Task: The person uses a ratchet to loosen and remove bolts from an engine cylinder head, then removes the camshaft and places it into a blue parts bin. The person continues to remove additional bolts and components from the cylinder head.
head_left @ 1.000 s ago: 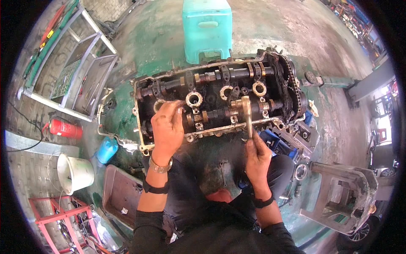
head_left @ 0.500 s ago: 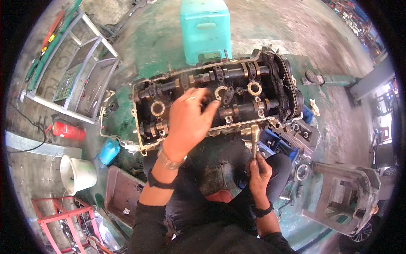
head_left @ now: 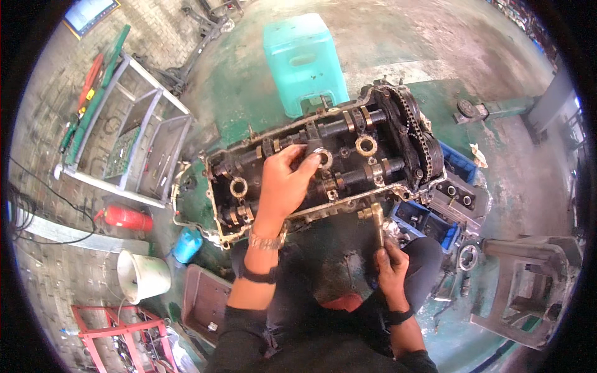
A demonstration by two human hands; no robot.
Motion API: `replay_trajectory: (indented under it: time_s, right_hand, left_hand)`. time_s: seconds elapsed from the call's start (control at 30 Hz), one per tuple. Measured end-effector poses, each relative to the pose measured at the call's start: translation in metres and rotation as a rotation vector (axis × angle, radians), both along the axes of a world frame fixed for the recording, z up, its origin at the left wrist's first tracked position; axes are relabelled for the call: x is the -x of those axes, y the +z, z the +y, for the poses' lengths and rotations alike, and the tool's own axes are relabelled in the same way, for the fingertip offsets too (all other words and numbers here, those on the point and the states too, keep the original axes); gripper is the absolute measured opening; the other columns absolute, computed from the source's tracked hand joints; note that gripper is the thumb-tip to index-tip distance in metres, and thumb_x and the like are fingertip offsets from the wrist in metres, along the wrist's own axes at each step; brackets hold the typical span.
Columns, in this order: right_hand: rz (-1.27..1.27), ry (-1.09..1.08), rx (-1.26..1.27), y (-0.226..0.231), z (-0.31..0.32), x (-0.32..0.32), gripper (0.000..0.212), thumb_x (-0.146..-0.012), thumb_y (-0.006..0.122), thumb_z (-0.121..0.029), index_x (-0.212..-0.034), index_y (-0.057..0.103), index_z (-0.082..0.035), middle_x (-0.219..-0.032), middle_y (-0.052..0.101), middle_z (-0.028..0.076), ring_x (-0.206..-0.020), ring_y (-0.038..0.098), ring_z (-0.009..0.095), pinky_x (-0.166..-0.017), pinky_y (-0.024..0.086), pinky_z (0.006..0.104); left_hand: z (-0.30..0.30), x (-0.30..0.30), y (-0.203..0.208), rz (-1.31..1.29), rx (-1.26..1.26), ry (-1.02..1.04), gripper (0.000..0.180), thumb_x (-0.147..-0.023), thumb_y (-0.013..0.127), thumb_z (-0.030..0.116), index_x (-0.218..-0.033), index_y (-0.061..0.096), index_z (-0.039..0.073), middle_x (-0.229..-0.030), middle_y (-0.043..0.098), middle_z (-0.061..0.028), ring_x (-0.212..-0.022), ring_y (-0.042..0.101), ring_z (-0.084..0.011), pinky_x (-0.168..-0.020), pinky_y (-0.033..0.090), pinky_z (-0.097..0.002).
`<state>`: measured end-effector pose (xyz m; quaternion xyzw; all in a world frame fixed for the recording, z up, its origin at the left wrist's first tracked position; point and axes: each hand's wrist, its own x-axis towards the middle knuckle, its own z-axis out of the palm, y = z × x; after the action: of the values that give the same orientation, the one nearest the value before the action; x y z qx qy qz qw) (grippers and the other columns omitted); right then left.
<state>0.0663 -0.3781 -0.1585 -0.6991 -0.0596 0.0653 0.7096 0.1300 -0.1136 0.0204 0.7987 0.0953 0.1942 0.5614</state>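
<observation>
Cylinder head (head_left: 348, 164): grimy, oblong metal | right hand (head_left: 393, 268): shiny metal wrench (head_left: 379, 225)

Left hand (head_left: 284, 185) covers part of the engine head (head_left: 341, 169); whether it pinches anything, unclear. Handle end of the wrench (head_left: 379, 227) hidden inside right hand (head_left: 393, 268). Red frame (head_left: 121, 328) cut off below. Blue crate (head_left: 450, 240): contents indistinct.

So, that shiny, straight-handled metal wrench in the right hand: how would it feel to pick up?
The shiny, straight-handled metal wrench would likely feel stiff and fairly heavy, looking like solid metal. Its bulkier head, with a stub jutting sideways, may make it top-heavy. It might be slippery too: the right hand gripping it looks grimy.
</observation>
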Motion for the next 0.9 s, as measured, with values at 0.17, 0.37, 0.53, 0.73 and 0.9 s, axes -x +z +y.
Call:
replay_trajectory:
  time_s: [0.17,0.37,0.53,0.73,0.9]
  right_hand:
    - [0.015,0.016,-0.064,0.006,0.004,-0.001,0.031,-0.096,0.065,-0.018,-0.103,0.063,0.012,-0.074,0.057,0.002,-0.066,0.049,0.007,-0.057,0.041,0.0243]
    - [0.018,0.048,-0.067,0.011,0.008,-0.001,0.027,-0.097,0.063,-0.019,-0.100,0.063,0.009,-0.070,0.053,-0.002,-0.063,0.046,0.006,-0.055,0.039,0.0234]
    - [0.030,0.064,-0.052,0.012,0.010,-0.002,0.027,-0.097,0.063,-0.017,-0.102,0.063,0.010,-0.072,0.052,-0.002,-0.065,0.045,0.005,-0.056,0.039,0.0231]
    - [0.072,0.039,-0.051,0.016,0.013,0.000,0.027,-0.097,0.063,-0.016,-0.104,0.063,0.010,-0.074,0.052,-0.003,-0.065,0.044,0.004,-0.056,0.037,0.0224]
    - [0.081,0.060,-0.080,0.015,0.012,0.000,0.029,-0.097,0.064,-0.017,-0.106,0.062,0.010,-0.073,0.052,-0.004,-0.063,0.044,0.004,-0.053,0.037,0.0220]
  left_hand:
    - [-0.003,0.049,0.004,-0.132,0.739,-0.261,0.038,-0.095,0.066,0.024,-0.118,0.062,-0.005,-0.098,0.069,-0.0134,-0.081,0.067,-0.0229,-0.070,0.056,-0.0352]
    - [-0.006,0.075,0.005,-0.210,0.819,-0.309,0.049,-0.091,0.070,0.027,-0.125,0.058,-0.006,-0.101,0.069,-0.0175,-0.085,0.069,-0.0261,-0.071,0.059,-0.0390]
    - [-0.003,0.084,0.006,-0.230,0.831,-0.330,0.048,-0.087,0.074,0.026,-0.121,0.060,-0.006,-0.101,0.069,-0.0198,-0.084,0.069,-0.0287,-0.070,0.059,-0.0409]
    - [-0.001,0.086,0.001,-0.277,0.744,-0.406,0.048,-0.082,0.079,0.027,-0.113,0.064,-0.007,-0.099,0.067,-0.0244,-0.076,0.068,-0.0327,-0.063,0.057,-0.0413]
    - [-0.002,0.083,0.001,-0.322,0.733,-0.479,0.048,-0.075,0.084,0.016,-0.117,0.067,0.001,-0.101,0.066,-0.0262,-0.079,0.069,-0.0355,-0.063,0.058,-0.0412]
